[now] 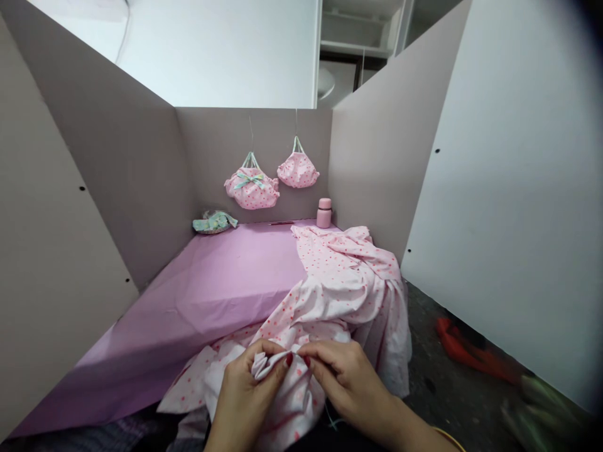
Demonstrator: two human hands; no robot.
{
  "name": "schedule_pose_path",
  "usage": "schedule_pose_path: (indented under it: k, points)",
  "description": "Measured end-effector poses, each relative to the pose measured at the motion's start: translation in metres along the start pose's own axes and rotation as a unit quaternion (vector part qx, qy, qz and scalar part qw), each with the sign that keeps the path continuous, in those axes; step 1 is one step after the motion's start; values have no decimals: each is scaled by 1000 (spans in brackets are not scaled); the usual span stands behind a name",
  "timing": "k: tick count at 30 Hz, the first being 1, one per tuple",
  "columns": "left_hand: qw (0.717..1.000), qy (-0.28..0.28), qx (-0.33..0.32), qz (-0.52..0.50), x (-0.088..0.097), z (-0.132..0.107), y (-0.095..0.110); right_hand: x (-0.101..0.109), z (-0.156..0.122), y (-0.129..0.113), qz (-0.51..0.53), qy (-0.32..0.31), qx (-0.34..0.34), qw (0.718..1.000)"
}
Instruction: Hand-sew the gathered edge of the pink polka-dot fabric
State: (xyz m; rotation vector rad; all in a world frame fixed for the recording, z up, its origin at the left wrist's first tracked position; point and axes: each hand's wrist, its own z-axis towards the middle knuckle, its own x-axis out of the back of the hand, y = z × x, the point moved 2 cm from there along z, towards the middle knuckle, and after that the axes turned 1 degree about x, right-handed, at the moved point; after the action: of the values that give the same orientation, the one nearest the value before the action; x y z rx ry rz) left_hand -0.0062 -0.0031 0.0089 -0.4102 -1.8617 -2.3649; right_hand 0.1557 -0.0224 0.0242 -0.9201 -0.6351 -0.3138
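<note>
A long piece of white-pink cloth with red dots (pixel 330 301) spills from the table down over my lap. My left hand (pixel 252 383) is closed, pinching a gathered fold of this dotted cloth between thumb and fingers. Just beside it, my right hand (pixel 342 376) is closed too, thumb and forefinger pressed together at the cloth's edge. Whatever lies between those right fingertips is too small to make out. Below the right hand a short teal thread (pixel 333 422) shows against dark clothing.
Two dotted pink ruffled pouches (pixel 252 188) (pixel 298 169) hang before the grey back panel (pixel 207 138). On the purple-covered table (pixel 235 263) stand a pink bottle (pixel 324 213) and a green-patterned bundle (pixel 214 222). Side panels enclose the table. A red item (pixel 471 351) lies on the floor at right.
</note>
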Motion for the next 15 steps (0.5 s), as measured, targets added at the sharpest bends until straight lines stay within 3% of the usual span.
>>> schedule_pose_path:
  k: [15]
  points:
    - [999, -17, -21, -32, -2, 2, -1, -2, 3, -1, 10, 3, 21, 1000]
